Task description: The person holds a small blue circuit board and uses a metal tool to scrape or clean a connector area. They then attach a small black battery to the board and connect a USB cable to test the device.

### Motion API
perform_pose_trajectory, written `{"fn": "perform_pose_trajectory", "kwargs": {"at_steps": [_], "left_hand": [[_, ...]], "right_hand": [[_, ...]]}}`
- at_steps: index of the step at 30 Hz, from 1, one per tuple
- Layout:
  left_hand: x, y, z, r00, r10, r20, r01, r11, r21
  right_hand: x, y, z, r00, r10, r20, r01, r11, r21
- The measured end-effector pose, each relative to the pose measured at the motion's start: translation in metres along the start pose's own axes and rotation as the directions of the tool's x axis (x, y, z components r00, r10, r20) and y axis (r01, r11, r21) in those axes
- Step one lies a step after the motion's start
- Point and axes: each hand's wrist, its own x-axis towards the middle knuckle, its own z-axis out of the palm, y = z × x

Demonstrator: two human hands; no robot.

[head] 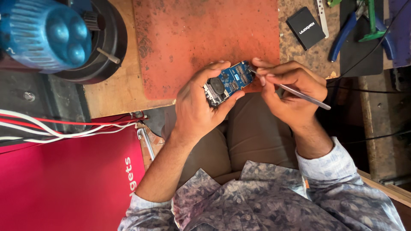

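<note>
The left hand (198,107) is cupping a small blue circuit board (227,82) over the person's lap, just in front of the desk (115,87) edge, its fingers (214,68) curled round the board's far side and the thumb pressing on the near edge. The right hand (287,90) is pinching slim metal tweezers (295,92), fingers closed tight on the shaft, with the tip touching the board's right end. An orange-red mat (205,38) is lying on the desk just beyond the hands. To the upper right, a small flat black rectangular pack (305,28) with light lettering is sitting tilted on the bare desk, well apart from the hands, and blue-handled pliers (342,36) are lying beside it. At the lower left, a large crimson flat case (64,184) is showing white lettering running sideways along its right edge, with red and white wires (64,126) crossing above it. A blue ribbed lamp (47,34) is standing at the upper left.
</note>
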Motion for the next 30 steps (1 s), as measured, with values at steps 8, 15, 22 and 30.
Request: {"fn": "perform_pose_trajectory", "kwargs": {"at_steps": [8, 15, 22, 30], "left_hand": [[-0.0008, 0.0002, 0.0006, 1.000, -0.005, -0.002, 0.005, 1.000, -0.008], [-0.0001, 0.0006, -0.0002, 1.000, 0.000, -0.001, 0.000, 1.000, -0.001], [0.0002, 0.0002, -0.0005, 1.000, -0.001, 0.004, 0.001, 1.000, 0.001], [-0.0002, 0.0008, -0.0002, 1.000, 0.000, 0.005, 0.000, 1.000, 0.025]], "right_hand": [[0.0014, -0.0018, -0.0005, 1.000, -0.013, 0.013, 0.012, 1.000, 0.024], [0.0005, -0.0010, -0.0008, 1.000, -0.010, 0.011, 0.010, 1.000, 0.004], [0.0001, 0.0012, 0.0000, 1.000, -0.004, 0.005, 0.004, 1.000, 0.012], [0.0003, 0.0006, -0.0004, 1.000, -0.023, -0.004, 0.023, 1.000, -0.012]]}}
